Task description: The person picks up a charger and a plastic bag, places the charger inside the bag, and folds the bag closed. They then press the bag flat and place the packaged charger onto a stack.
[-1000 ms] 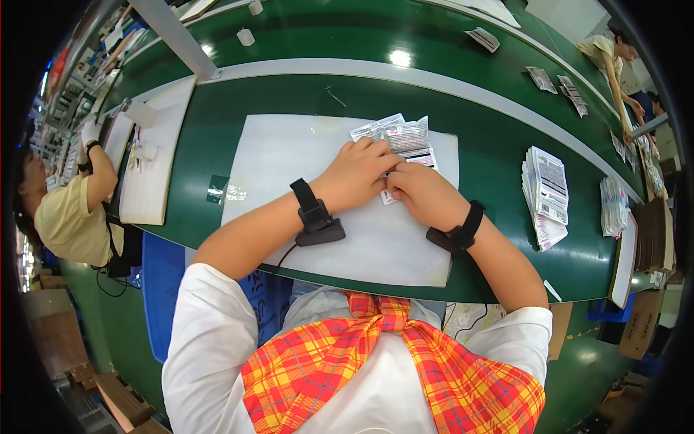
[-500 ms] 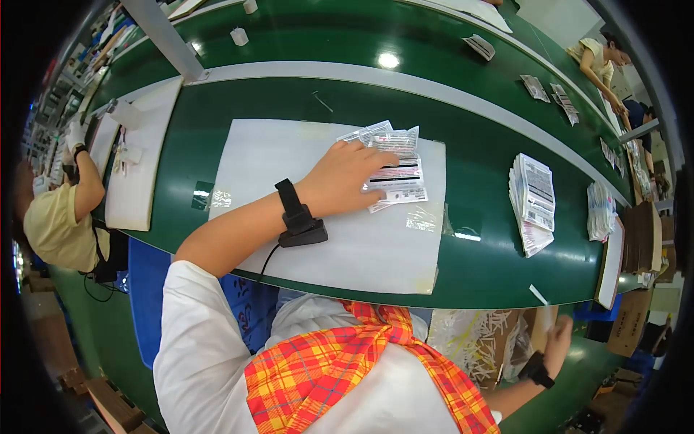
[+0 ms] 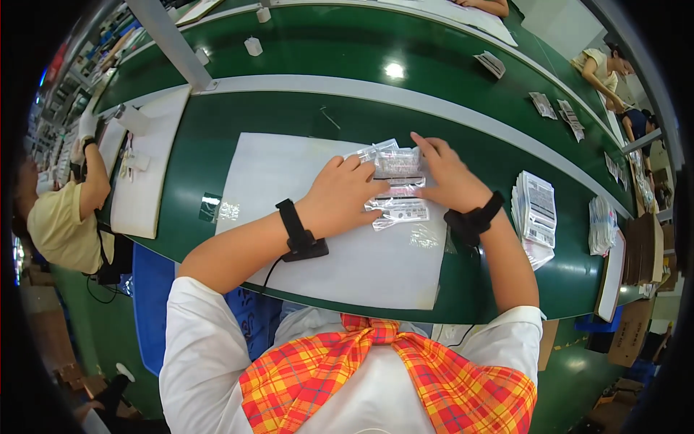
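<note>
Back from the bench's [image 3: 195, 166] near side, the right hand [image 3: 452, 177] is at the shiny printed packets [image 3: 400, 189] on the white mat [image 3: 325, 278]. Both it and the left hand [image 3: 336, 194] have open fingers. These packets aren't on the right-side pile [image 3: 536, 206] yet.

Hands [image 3: 338, 194] [image 3: 452, 176] flanking printed packets [image 3: 401, 189] on white mat [image 3: 347, 271]; packet stack [image 3: 537, 210] farther right.

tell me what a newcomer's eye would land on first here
Probably the orange plaid scarf at bottom centre, bright against the white shirt. Next, the shiny printed packets on the white mat, between left hand and right hand. A stack of packets lies on the green table further right.
</note>
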The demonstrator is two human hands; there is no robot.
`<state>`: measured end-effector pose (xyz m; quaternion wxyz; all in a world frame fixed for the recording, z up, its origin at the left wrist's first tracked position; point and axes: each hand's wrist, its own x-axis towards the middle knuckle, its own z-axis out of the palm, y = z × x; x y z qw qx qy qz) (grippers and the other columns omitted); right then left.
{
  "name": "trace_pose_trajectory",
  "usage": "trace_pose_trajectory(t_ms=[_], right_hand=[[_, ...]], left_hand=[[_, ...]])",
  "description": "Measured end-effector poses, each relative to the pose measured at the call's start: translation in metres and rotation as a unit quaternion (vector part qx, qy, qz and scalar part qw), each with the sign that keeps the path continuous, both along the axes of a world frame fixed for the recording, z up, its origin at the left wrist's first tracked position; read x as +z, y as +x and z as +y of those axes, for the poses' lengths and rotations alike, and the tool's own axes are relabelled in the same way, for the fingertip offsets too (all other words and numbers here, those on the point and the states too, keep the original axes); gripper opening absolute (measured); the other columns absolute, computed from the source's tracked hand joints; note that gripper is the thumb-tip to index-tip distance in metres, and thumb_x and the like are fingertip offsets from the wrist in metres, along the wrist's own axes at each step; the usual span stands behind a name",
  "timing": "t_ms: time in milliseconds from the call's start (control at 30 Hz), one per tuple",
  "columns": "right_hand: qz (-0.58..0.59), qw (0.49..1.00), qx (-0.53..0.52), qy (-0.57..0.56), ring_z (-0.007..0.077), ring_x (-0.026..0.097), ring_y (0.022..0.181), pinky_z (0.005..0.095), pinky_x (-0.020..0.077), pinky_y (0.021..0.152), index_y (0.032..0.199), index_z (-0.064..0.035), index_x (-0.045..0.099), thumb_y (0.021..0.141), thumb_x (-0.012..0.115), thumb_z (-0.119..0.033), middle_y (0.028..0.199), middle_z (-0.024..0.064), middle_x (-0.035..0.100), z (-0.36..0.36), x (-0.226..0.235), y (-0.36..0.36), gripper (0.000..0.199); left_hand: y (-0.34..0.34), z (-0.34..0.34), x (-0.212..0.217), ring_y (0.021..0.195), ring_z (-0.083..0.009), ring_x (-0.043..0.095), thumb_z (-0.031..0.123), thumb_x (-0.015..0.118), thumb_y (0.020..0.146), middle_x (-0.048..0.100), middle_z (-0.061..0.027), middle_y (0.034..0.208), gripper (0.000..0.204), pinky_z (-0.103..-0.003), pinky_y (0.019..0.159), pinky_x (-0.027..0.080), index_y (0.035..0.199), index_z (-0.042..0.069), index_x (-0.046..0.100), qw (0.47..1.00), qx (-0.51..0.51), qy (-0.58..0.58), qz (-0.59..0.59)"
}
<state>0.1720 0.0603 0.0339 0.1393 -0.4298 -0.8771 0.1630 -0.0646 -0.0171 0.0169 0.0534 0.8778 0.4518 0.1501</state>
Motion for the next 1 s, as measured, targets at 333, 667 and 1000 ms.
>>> trace_pose_trajectory(t_ms=[333, 667, 1000], right_hand=[[-0.101, 0.994, 0.037, 0.015, 0.0369, 0.049, 0.122, 0.0431, 0.039, 0.107, 0.142, -0.0104, 0.045, 0.074, 0.078, -0.014, 0.132, 0.0156, 0.051, 0.068, 0.013, 0.004, 0.075], [-0.039, 0.97, 0.238, 0.006, 0.0346, 0.053, 0.103, 0.0419, 0.0456, 0.09, 0.106, -0.0028, 0.061, 0.073, 0.059, -0.01, 0.105, 0.018, 0.057, -0.016, -0.014, -0.048, 0.034], [-0.056, 0.947, 0.3, -0.102, 0.0397, 0.051, 0.113, 0.0497, 0.0411, 0.099, 0.125, -0.0092, 0.057, 0.075, 0.064, -0.018, 0.113, 0.0193, 0.056, -0.057, 0.007, 0.001, 0.052]], left_hand=[[-0.025, 0.015, 0.002, 0.105, -0.0314, 0.053, 0.019, 0.068, 0.082, 0.057, -0.0105, 0.108, 0.038, -0.042, 0.091, 0.046, 0.119, 0.011, 0.064, 0.986, -0.035, -0.109, -0.119], [-0.014, 0.041, -0.028, 0.11, -0.0329, 0.054, 0.006, 0.061, 0.083, 0.056, -0.0138, 0.121, 0.039, -0.042, 0.095, 0.047, 0.122, 0.002, 0.056, 0.988, -0.005, -0.107, -0.115], [-0.008, 0.028, -0.012, 0.111, -0.0333, 0.053, 0.024, 0.075, 0.072, 0.052, -0.0171, 0.121, 0.054, -0.041, 0.089, 0.051, 0.116, -0.003, 0.058, 0.995, 0.002, -0.069, -0.069]])
